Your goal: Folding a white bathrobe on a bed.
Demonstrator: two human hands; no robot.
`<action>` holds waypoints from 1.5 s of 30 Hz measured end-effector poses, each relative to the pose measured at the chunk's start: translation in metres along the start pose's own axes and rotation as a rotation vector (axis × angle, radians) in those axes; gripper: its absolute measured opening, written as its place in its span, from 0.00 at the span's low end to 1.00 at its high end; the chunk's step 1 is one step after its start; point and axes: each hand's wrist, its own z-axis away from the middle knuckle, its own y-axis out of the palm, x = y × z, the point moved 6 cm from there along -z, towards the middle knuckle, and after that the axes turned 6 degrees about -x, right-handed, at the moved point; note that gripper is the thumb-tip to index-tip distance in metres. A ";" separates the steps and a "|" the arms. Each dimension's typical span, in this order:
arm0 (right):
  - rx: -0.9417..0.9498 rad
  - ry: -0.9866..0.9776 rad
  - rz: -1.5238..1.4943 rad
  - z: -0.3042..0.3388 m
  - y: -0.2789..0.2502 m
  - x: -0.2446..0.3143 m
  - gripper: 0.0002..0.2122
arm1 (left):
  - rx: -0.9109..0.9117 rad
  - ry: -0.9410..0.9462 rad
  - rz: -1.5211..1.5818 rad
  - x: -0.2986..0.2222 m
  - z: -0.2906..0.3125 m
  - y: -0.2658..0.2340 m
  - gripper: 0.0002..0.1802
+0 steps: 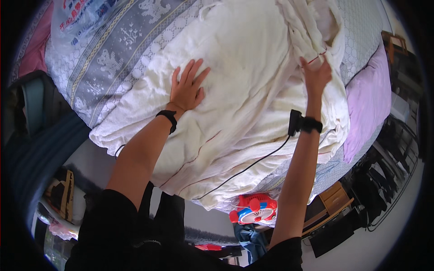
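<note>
Bright centre, soft shadows, edges bent by fisheye; black corners

Your L hand is resting on the blanket, L of ctr; your R hand is sitting on its far R part. It's lying on the bedsheet, w/ a plastic bag sitting far L, a pillow lying R, & a toy fan sitting by its near edge.

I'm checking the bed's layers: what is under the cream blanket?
Grey-and-white bear-patterned bedding shows from under the cream blanket at its upper left. Whatever lies beneath the blanket's middle is covered and cannot be seen.
</note>
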 end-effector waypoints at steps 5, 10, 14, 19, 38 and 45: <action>0.373 0.207 0.059 -0.001 0.026 -0.003 0.28 | 0.062 -0.047 -0.092 0.016 0.007 -0.001 0.32; 0.616 0.107 -0.027 0.004 -0.008 -0.005 0.22 | 0.088 -0.073 -0.048 0.012 0.004 0.002 0.32; 0.698 -0.195 -0.439 -0.017 -0.002 0.008 0.18 | 0.104 -0.076 -0.045 0.018 0.009 0.004 0.32; -0.182 -0.237 0.109 -0.152 -0.003 -0.014 0.37 | 0.094 -0.055 -0.038 0.016 0.007 0.005 0.33; -0.228 -0.120 0.110 -0.197 0.006 -0.029 0.37 | 0.078 -0.075 -0.067 0.026 0.012 0.004 0.31; -0.010 -0.417 -0.342 -0.092 0.019 0.172 0.32 | 0.053 -0.047 -0.012 0.018 0.009 0.008 0.32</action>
